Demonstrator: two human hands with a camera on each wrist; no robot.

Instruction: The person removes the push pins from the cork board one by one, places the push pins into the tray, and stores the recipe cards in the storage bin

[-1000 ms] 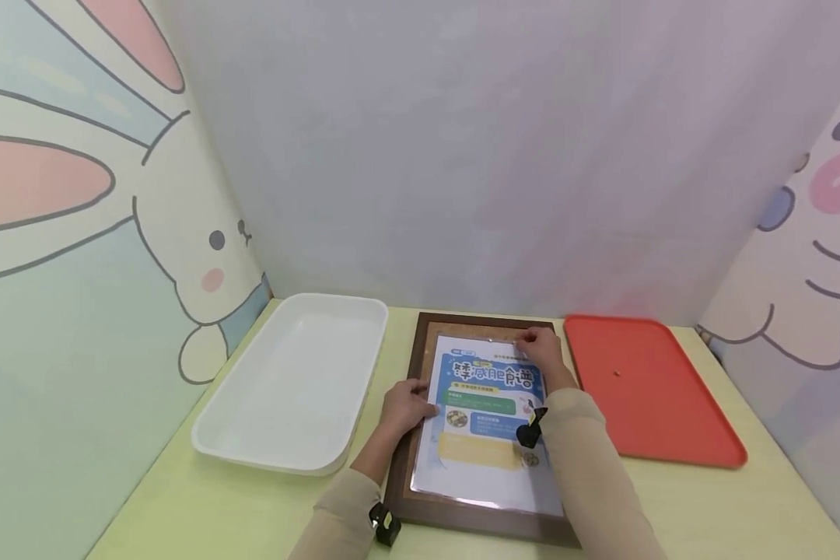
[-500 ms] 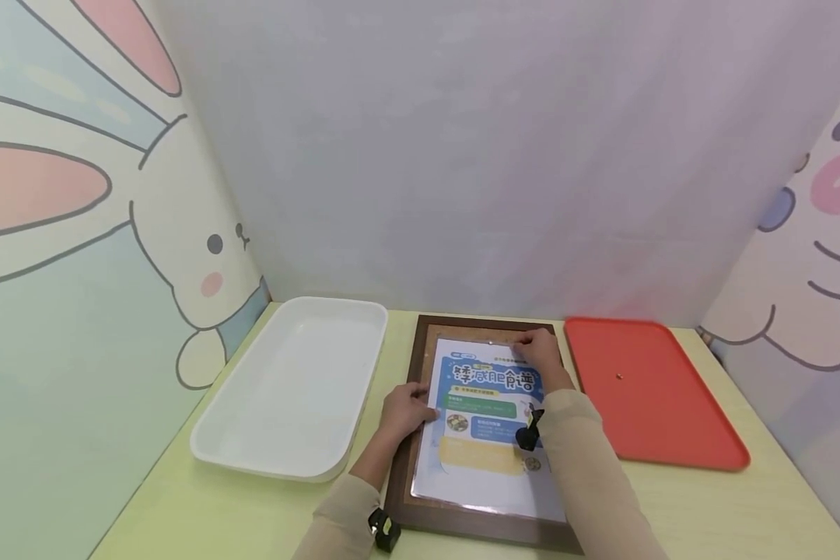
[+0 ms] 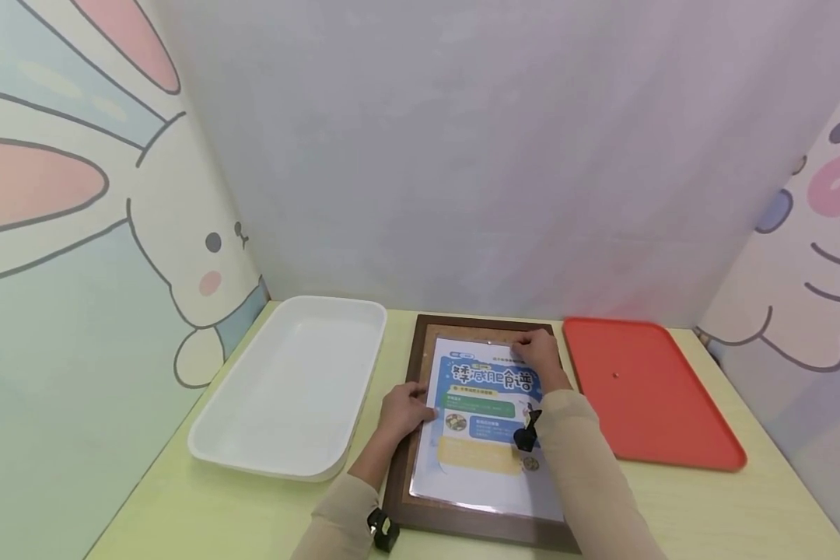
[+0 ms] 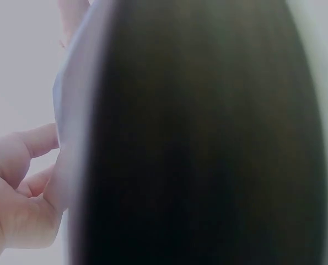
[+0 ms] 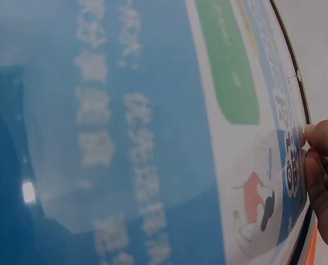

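A laminated poster (image 3: 483, 474) with blue, green and yellow printed blocks lies on a brown-framed cork board (image 3: 427, 334). My left hand (image 3: 402, 410) rests at the board's left side, its thumb and fingers spread at the poster's left edge. At the poster's top right corner, my right hand (image 3: 537, 354) pinches thumb and fingers together against the surface. Between those fingertips (image 5: 316, 132) in the right wrist view is a small pushpin, mostly hidden. Another small pin (image 3: 490, 342) shows at the poster's top middle. The dark frame (image 4: 208, 138) fills most of the left wrist view.
A white deep tray (image 3: 301, 381) stands left of the board. On the right, a red flat tray (image 3: 665, 412) carries one small pin (image 3: 617, 375). All sit on a pale yellow table (image 3: 238, 513) enclosed by walls, the side ones with cartoon animals.
Both hands keep their places on the poster and board. The right fingers have shifted very slightly left at the top right corner; the slight shift of the whole scene comes from head movement.
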